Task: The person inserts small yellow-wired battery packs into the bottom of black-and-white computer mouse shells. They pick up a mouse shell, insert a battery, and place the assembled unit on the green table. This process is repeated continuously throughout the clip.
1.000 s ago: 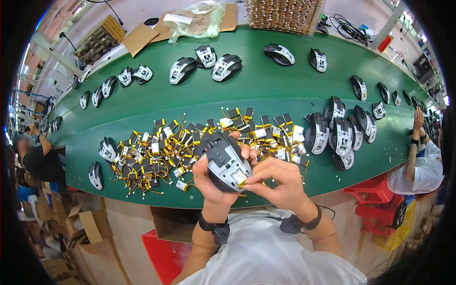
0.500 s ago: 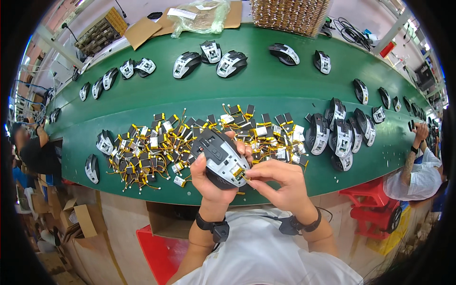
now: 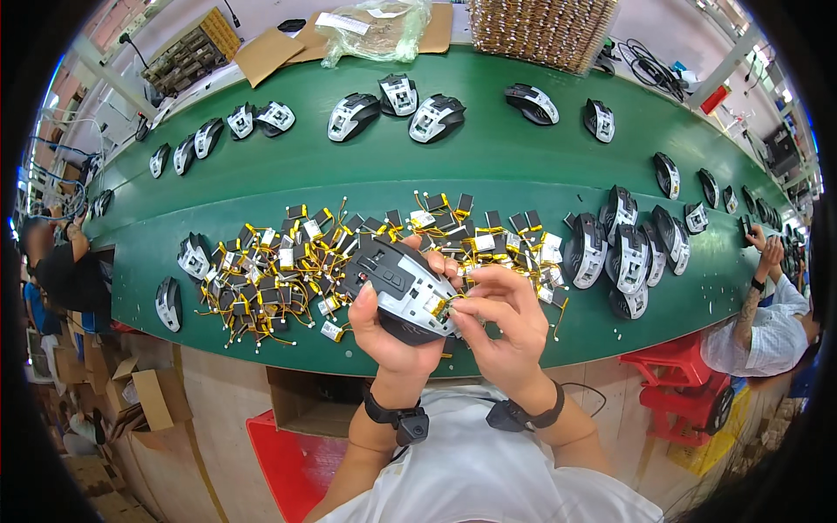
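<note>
My left hand (image 3: 394, 347) is wrapped round a partly assembled computer mouse (image 3: 403, 288), black and silver-grey, tilted above the bench edge. In an opening at its near right end sits a small battery (image 3: 434, 305) with yellow tape. My right hand (image 3: 507, 327) has thumb and forefinger pinched at that opening, on the battery's thin wires; the fingertips hide the wire ends. Behind the held mouse, a broad heap of small black and silver batteries (image 3: 283, 257) with yellow tape and thin leads covers part of the bench.
Several similar mice (image 3: 629, 257) cluster on the green bench (image 3: 261, 174) to the right; others (image 3: 351, 117) stand along its far side. A woven-looking stack (image 3: 540, 33) and plastic bag (image 3: 379, 30) lie beyond. Co-workers (image 3: 754, 331) sit at both sides. Red stools (image 3: 671, 362) stand below right.
My right hand has turned and shifted slightly left, its fingers more raised, still at the battery opening. The left hand keeps the mouse nearly in place. The co-worker's hands at right moved.
</note>
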Motion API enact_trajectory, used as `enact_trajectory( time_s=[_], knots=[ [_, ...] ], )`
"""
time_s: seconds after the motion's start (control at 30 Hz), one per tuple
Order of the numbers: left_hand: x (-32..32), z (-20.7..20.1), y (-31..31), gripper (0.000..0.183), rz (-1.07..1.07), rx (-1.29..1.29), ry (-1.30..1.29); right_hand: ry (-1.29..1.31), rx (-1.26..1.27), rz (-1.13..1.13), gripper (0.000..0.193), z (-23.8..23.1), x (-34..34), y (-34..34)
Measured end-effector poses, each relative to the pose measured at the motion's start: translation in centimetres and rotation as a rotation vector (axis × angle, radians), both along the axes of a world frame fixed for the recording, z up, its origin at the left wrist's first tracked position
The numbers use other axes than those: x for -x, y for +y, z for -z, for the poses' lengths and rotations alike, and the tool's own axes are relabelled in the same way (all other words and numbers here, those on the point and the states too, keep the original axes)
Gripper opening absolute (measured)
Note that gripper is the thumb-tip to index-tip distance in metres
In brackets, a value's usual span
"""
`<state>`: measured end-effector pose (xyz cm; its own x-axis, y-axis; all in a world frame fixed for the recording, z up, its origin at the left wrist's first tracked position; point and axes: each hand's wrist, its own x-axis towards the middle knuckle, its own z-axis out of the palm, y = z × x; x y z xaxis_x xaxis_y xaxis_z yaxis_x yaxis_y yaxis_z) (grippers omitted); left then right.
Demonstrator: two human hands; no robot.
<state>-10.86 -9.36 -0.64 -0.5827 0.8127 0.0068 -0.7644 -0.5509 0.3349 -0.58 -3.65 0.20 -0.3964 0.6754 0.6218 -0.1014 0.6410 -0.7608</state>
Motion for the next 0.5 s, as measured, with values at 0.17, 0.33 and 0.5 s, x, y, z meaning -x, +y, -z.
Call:
enact_trajectory(
  time_s=[0.17, 0.33, 0.5],
  knots=[
    [0.1, 0.4, 0.1, 0.071, -0.01, -0.002, 0.035, -0.062, 0.079, 0.027, 0.022, 0.1, -0.6, -1.0],
    [0.0, 0.1, 0.1, 0.07, -0.072, 0.029, 0.047, -0.087, 0.018, -0.018, 0.021, 0.2, -0.8, -0.7],
    [-0.4, -0.2, 0.4, 0.07, -0.152, 0.036, 0.097, -0.066, 0.079, 0.011, 0.02, 0.2, -0.2, -1.0]
  ],
)
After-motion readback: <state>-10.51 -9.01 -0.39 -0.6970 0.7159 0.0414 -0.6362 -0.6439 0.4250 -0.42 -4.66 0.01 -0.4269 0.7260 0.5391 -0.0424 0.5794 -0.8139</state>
